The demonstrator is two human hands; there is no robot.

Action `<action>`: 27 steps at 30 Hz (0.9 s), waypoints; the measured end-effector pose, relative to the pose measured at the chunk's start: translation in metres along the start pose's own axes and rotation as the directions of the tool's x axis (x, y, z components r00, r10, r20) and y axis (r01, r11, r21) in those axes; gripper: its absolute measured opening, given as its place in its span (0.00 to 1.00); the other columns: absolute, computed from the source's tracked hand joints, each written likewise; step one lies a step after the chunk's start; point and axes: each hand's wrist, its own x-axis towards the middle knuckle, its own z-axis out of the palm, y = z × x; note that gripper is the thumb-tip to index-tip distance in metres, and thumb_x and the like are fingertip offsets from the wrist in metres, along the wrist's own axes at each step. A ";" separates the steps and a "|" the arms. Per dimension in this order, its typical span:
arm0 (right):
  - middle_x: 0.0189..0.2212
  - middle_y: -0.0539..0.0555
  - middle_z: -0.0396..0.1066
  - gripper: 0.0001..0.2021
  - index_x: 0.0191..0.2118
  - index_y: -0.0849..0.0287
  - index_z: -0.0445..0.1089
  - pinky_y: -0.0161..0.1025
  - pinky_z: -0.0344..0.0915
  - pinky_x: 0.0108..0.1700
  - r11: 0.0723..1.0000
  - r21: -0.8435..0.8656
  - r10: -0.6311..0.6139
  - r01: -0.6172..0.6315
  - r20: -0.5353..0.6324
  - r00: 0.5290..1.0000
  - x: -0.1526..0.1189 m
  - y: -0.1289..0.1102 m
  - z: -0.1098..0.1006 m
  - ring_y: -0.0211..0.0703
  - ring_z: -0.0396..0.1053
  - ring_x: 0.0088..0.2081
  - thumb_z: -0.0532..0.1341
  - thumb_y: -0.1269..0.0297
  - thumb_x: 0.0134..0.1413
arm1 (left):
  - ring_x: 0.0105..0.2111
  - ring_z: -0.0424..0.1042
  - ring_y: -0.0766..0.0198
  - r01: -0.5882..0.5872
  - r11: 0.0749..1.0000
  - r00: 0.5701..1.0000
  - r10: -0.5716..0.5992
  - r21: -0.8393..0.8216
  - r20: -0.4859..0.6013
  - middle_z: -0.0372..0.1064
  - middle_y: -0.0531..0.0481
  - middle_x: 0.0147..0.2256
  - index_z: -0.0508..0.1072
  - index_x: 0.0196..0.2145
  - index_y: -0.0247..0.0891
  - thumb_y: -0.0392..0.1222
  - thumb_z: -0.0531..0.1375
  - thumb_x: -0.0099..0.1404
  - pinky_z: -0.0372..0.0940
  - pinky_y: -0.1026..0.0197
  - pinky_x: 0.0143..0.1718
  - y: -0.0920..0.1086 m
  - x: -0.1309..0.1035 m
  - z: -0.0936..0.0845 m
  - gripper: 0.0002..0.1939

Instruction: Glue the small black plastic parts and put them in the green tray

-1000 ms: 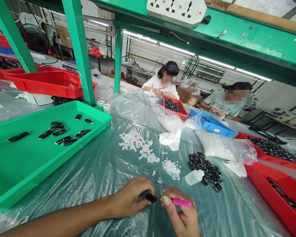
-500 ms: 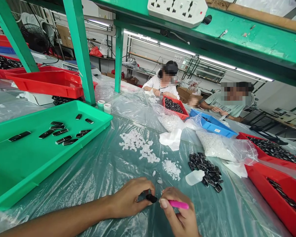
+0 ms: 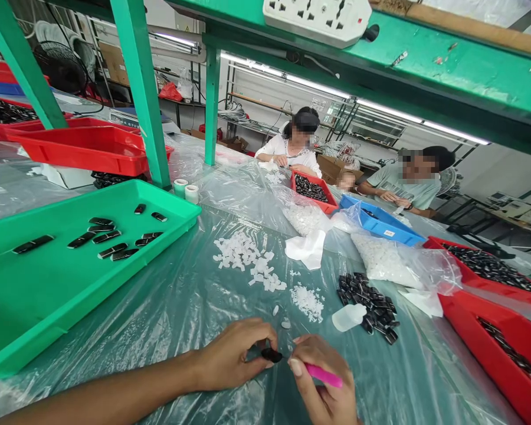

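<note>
My left hand (image 3: 234,354) pinches a small black plastic piece (image 3: 271,355) between thumb and fingertips, just above the sheeted table. Beside it, my right hand (image 3: 323,378) is closed around a pink pen-like tool (image 3: 324,375); its tip points toward the black piece and is hidden by the fingers. Two small white pieces (image 3: 285,324) lie just beyond my hands. Farther off are a pile of white pieces (image 3: 243,254) and a heap of tinier white bits (image 3: 307,302). A white squeeze bottle (image 3: 348,317) lies against a pile of black pieces (image 3: 371,304).
On the left stands a green tray (image 3: 71,316) holding several black pieces. Red trays (image 3: 473,330) of black parts line the right side. Two people sit across the table near a blue tray (image 3: 380,227). A green post (image 3: 141,94) rises at left.
My right hand has shifted slightly, and the pink tool has tilted and drawn a little away from the black piece. My left hand stays in place.
</note>
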 end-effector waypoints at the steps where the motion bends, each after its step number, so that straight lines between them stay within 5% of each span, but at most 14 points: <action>1: 0.19 0.49 0.65 0.07 0.29 0.56 0.65 0.41 0.66 0.34 0.999 -0.017 -0.029 0.030 0.010 1.000 0.001 -0.001 0.000 0.38 0.64 0.22 0.54 0.75 0.52 | 0.34 0.66 0.63 0.000 1.000 1.000 0.000 0.004 0.002 0.67 0.51 0.33 0.66 0.36 0.39 0.31 0.57 0.58 0.58 0.66 0.34 0.000 0.000 0.000 0.08; 13: 0.20 0.49 0.66 0.08 0.30 0.57 0.65 0.43 0.67 0.34 0.993 -0.037 -0.110 0.111 0.033 0.993 0.001 0.000 -0.006 0.38 0.65 0.21 0.55 0.77 0.49 | 0.35 0.67 0.62 0.039 0.997 0.999 -0.039 -0.070 0.000 0.69 0.49 0.36 0.70 0.40 0.40 0.34 0.58 0.58 0.60 0.65 0.35 0.001 0.001 -0.001 0.10; 20: 0.24 0.52 0.69 0.09 0.36 0.55 0.67 0.41 0.67 0.31 0.995 -0.103 -0.036 0.018 -0.179 0.983 -0.001 0.005 -0.022 0.44 0.70 0.27 0.53 0.74 0.54 | 0.33 0.67 0.61 0.226 0.922 0.955 -0.273 -0.316 -0.113 0.72 0.47 0.35 0.73 0.41 0.37 0.42 0.58 0.61 0.60 0.64 0.33 -0.002 0.008 -0.006 0.11; 27: 0.41 0.57 0.71 0.15 0.49 0.54 0.65 0.41 0.69 0.39 0.910 -0.402 0.161 -0.099 0.124 0.979 0.007 0.020 -0.044 0.47 0.70 0.42 0.51 0.71 0.58 | 0.40 0.70 0.55 0.231 0.822 0.915 -0.365 -0.521 -0.171 0.73 0.43 0.38 0.71 0.43 0.35 0.47 0.59 0.60 0.63 0.58 0.41 -0.011 0.014 -0.014 0.16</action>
